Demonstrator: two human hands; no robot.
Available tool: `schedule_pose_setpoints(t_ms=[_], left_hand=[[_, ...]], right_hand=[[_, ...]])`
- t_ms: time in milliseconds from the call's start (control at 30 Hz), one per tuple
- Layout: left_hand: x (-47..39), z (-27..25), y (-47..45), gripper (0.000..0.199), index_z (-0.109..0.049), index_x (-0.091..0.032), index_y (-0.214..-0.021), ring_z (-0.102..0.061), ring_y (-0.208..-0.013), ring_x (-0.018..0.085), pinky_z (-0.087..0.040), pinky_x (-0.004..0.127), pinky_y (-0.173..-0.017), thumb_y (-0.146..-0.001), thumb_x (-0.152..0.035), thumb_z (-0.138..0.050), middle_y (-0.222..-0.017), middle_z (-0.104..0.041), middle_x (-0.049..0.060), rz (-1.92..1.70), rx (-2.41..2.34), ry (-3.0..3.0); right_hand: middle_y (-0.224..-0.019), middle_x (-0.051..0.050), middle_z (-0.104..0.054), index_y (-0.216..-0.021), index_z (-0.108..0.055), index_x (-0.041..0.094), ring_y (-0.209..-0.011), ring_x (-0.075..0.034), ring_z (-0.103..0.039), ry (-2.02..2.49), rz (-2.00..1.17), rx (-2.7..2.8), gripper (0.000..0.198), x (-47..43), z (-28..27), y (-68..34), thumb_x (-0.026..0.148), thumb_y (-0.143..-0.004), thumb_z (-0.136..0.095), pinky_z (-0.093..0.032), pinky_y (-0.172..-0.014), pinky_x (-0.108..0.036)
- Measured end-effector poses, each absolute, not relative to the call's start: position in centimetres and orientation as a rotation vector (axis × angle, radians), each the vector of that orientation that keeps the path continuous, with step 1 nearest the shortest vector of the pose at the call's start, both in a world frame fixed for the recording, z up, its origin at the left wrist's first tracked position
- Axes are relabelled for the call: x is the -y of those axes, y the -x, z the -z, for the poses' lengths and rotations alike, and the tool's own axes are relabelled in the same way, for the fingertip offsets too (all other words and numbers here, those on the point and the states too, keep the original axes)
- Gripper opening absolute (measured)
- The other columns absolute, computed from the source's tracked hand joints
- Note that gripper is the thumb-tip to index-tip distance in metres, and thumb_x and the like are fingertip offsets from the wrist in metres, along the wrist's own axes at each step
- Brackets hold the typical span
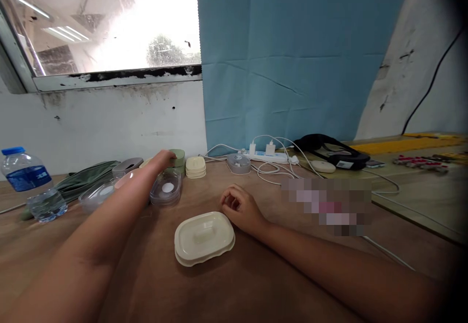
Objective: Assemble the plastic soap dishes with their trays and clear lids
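Note:
My left hand (pixel 163 160) reaches to the back of the table and touches the left side of a green lid or container (pixel 178 157); most of its fingers are hidden. Just in front of that green piece sits a clear plastic container (pixel 166 189) with a round white label. My right hand (pixel 243 208) rests on the table, its fingers loosely curled and closed around nothing. Beside it, nearer to me, lies a cream plastic lid (pixel 204 237) with a raised middle. A small stack of cream lids (pixel 196 167) stands to the right of the green piece.
To the left are a water bottle (pixel 31 184), a dark green bag (pixel 87 176) and more clear containers (pixel 97 196), partly behind my left forearm. A grey container (pixel 239 163), a power strip (pixel 266 156) with white cables and a black strap (pixel 332 152) line the back.

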State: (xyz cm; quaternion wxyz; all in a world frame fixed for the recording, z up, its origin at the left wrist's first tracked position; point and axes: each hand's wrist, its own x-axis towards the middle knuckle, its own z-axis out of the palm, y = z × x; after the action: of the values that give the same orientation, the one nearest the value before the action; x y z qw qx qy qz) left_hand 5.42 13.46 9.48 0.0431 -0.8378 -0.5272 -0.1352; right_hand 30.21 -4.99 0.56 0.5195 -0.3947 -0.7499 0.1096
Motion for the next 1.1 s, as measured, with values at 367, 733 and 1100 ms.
schedule_pose_setpoints(t_ms=[367, 733, 1100], left_hand=[[-14.8, -8.9, -5.2, 0.022, -0.064, -0.013, -0.087, -0.059, -0.088, 0.02, -0.04, 0.025, -0.078, -0.065, -0.017, -0.061, -0.087, -0.068, 0.005, 0.378, 1.702, 2.58], [-14.5, -9.0, -4.7, 0.033, -0.066, -0.013, -0.096, -0.061, -0.093, 0.024, -0.042, 0.03, -0.082, -0.065, -0.018, -0.059, -0.098, -0.069, 0.009, 0.283, 1.706, 2.593], [-7.3, -10.6, -5.6, 0.04, -0.051, -0.013, -0.118, -0.047, -0.117, 0.02, -0.034, 0.028, -0.098, -0.079, -0.014, -0.042, -0.128, -0.05, 0.009, 0.541, 1.43, 2.567]], right_hand=[[-0.074, 0.002, -0.048, -0.065, -0.053, 0.018, -0.053, -0.008, -0.047, 0.936, -0.345, 1.798, 0.017, 4.9, -0.6, -30.2, 0.002, -0.065, -0.051, -0.038, -0.047, -0.019], [-0.073, 0.002, -0.049, -0.064, -0.053, 0.018, -0.054, -0.008, -0.047, 0.929, -0.409, 1.833, 0.017, 4.9, -0.6, -30.3, 0.001, -0.063, -0.05, -0.038, -0.049, -0.019], [-0.082, -0.003, -0.061, -0.072, -0.062, 0.017, -0.078, -0.015, -0.058, 0.569, -0.632, 2.312, 0.023, 4.8, -2.0, -32.2, 0.003, -0.065, -0.044, -0.046, -0.074, -0.028]])
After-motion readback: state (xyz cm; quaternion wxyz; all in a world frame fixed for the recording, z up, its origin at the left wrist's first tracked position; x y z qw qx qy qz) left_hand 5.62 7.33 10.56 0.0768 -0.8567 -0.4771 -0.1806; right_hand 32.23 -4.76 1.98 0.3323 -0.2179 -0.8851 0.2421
